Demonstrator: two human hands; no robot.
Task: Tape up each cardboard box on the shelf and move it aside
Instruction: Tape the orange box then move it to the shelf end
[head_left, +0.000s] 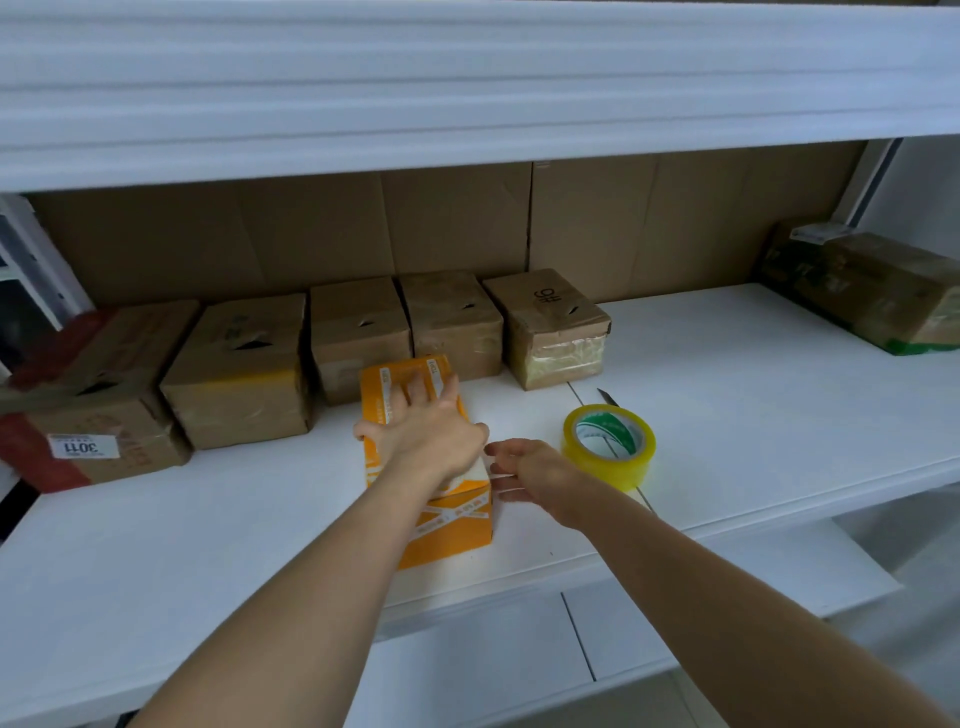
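An orange cardboard box (457, 525) with white printed tape stands on the white shelf (727, 415), near the middle. My left hand (431, 426) lies flat on its top, fingers spread, thumb over the left edge. My right hand (530, 467) hovers just right of the box, fingers apart, touching or nearly touching its right side; I cannot tell which. A roll of yellow tape (609, 447) lies on its side just right of my right hand. A small knife blade (609, 397) pokes out behind the roll.
Several brown taped boxes (358, 332) stand in a row along the back, left of centre, before a cardboard backing sheet. Another brown box (878, 296) sits at the far right. A white upper shelf (467, 93) hangs low overhead.
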